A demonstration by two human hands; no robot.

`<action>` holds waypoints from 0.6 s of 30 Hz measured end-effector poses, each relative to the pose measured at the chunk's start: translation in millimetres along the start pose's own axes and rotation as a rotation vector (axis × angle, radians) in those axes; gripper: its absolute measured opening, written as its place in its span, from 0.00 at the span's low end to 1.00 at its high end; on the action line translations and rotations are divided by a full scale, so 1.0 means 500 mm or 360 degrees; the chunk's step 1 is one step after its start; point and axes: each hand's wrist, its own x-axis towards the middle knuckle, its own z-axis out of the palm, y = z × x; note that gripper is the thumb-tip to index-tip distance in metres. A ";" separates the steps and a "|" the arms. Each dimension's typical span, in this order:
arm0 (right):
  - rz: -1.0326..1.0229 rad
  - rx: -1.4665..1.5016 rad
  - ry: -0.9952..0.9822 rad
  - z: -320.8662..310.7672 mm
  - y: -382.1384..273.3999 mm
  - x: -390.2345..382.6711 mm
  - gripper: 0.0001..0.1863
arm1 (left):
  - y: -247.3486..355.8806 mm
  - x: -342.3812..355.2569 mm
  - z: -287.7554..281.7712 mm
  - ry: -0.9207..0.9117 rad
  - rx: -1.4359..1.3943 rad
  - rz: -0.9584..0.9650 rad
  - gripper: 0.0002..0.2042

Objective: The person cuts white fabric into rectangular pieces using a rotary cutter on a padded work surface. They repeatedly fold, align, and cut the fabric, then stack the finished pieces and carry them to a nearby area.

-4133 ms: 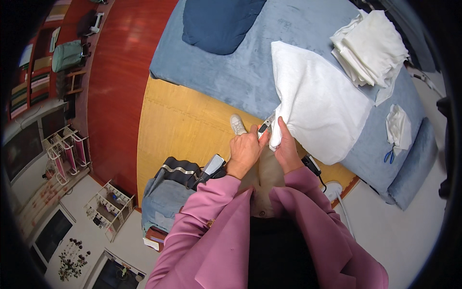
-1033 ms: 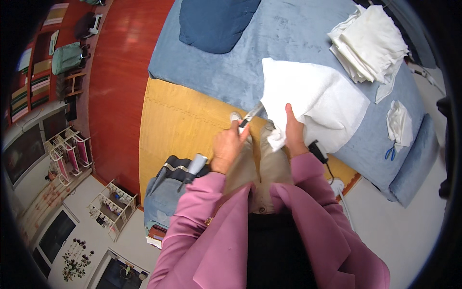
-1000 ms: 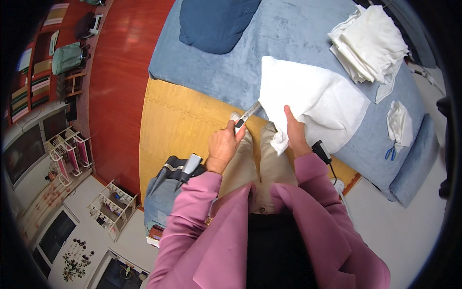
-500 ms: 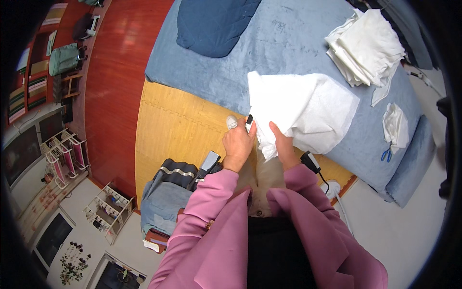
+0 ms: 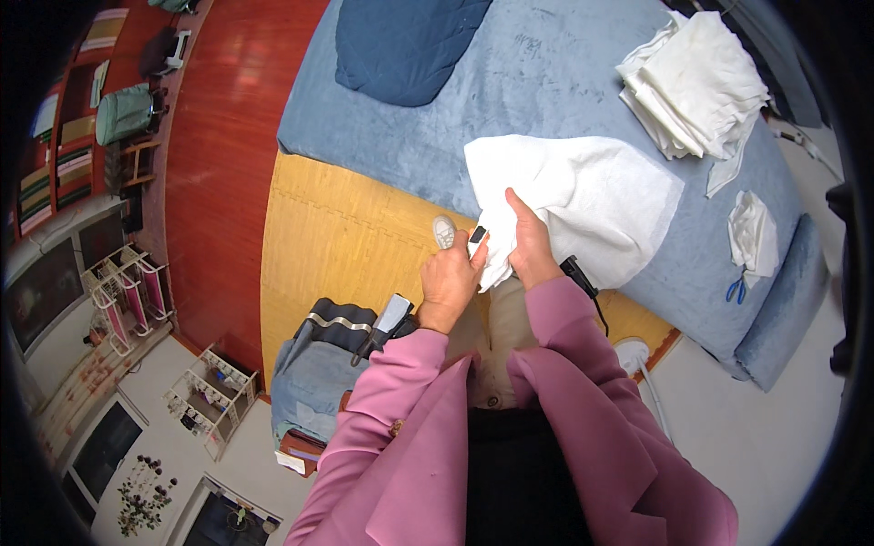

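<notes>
Cloth (image 5: 605,196) shifted over bed (image 5: 542,86) toward mat (image 5: 355,223), left hand (image 5: 451,280) gripping knife (image 5: 478,236), right's (image 5: 532,247) grip unclear.

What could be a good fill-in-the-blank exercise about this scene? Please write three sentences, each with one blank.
The small black-topped hand tool is held on the person's ____ side.
The person's right hand touches the wide, rumpled fabric sheet, whose colour is ____.
The looped handles beside the small crumpled white cloth are coloured ____.

Missing words: left; white; blue.
</notes>
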 end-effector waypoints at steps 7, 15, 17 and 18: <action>-0.0278 -0.0070 0.0130 -0.033 -0.060 -0.019 0.24 | -0.068 -0.009 -0.052 0.0068 0.0032 -0.0013 0.19; -0.0232 0.0017 -0.0226 -0.051 -0.017 -0.035 0.30 | -0.024 -0.009 -0.025 0.0028 -0.0041 -0.0014 0.19; -0.0400 -0.0235 -0.0139 -0.053 -0.011 -0.032 0.29 | -0.002 -0.013 -0.017 -0.0059 -0.0101 -0.0079 0.20; -0.0493 -0.0345 -0.0123 -0.054 -0.012 -0.031 0.29 | 0.006 -0.016 -0.016 -0.0072 -0.0116 -0.0093 0.20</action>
